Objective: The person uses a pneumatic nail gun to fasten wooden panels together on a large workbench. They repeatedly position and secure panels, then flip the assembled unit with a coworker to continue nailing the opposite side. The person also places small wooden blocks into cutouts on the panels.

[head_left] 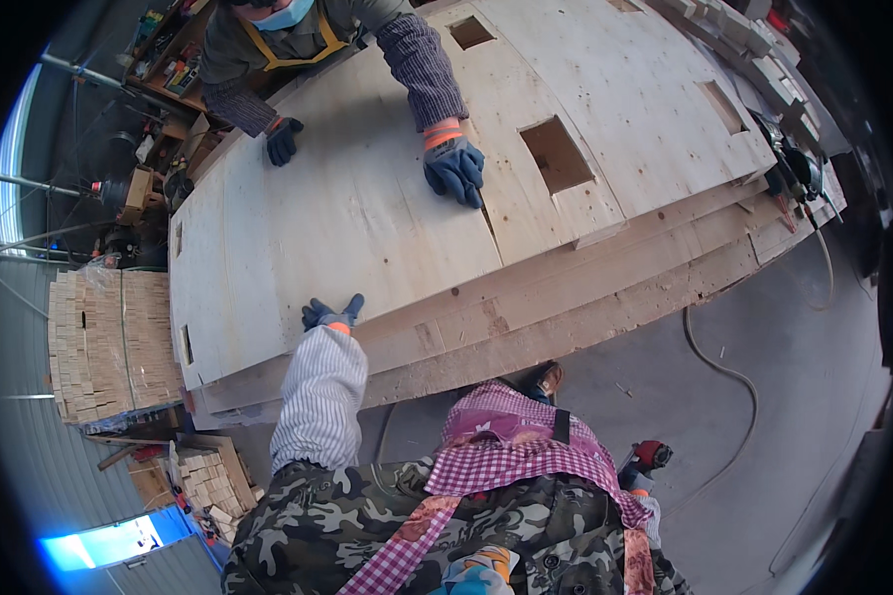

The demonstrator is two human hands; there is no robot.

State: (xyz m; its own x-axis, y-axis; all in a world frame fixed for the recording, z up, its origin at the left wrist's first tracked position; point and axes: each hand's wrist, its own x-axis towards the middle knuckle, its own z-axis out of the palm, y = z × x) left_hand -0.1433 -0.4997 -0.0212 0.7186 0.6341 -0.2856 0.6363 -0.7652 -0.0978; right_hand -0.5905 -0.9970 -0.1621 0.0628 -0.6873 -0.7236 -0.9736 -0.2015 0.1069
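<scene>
A large pale plywood panel with cut-out rectangular holes lies across a wooden workbench. At its near edge rests my left hand in a dark blue glove, thumb and fingers spread. My right hand, gloved and partly hidden beside my checked apron, hangs low at my right side. It is closed around a red-and-black tool; too little of it shows to tell its kind. Across the panel, a co-worker's gloved hand touches the wood by a narrow dark gap. The co-worker's other hand leans near the far edge.
Under the panel run thick timber layers with a rough edge. A pale hose curls over the grey floor. Stacked wood strips stand at left, more wood pieces below them. Tools lie at the bench's right end.
</scene>
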